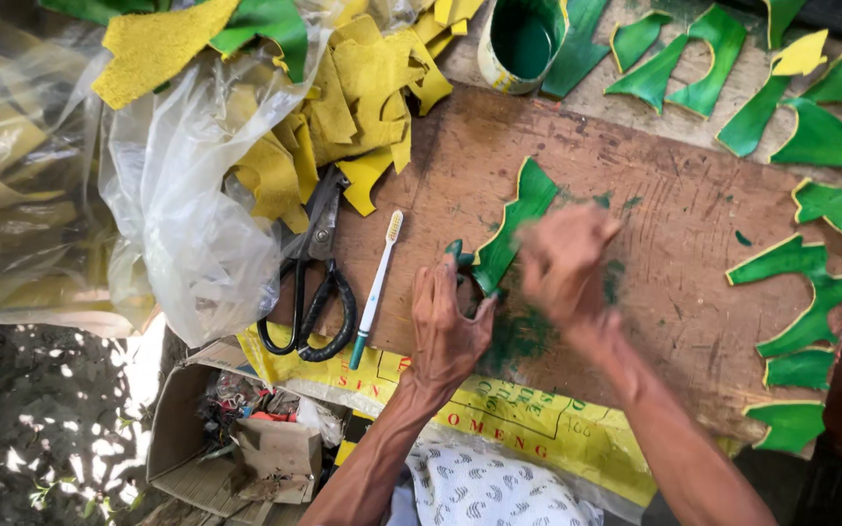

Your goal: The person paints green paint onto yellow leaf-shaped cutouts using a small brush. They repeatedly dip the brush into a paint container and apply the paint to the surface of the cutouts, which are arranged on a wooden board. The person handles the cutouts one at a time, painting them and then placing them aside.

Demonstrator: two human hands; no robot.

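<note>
Your left hand pins the lower end of a green cut piece against the wooden board, fingers curled narrow round its bottom tip, holding it down near the centre of the frame. Your right hand is a blur just to the right of the piece, so I cannot tell whether it is closed on anything or simply passing over the surface.

The piece itself is a curvy strip, green on its face with a yellow edge. Its long axis runs on a diagonal, from your left fingers at lower left up toward the upper right of the board. So the free length lies up and away from the left grip, and the right hand is the one nearer that free upper part, sitting beside its middle.

Green stain marks the board just below the two hands. Left of your left hand lies a toothbrush, white with a green tip on the handle, and beside it black-handled scissors, both apart from the piece. At upper left, a heap of yellow offcuts spills from a clear plastic bag. A can of green paint stands at the top centre edge. More finished green pieces lie spread down the right side, well apart from your hands.
</note>
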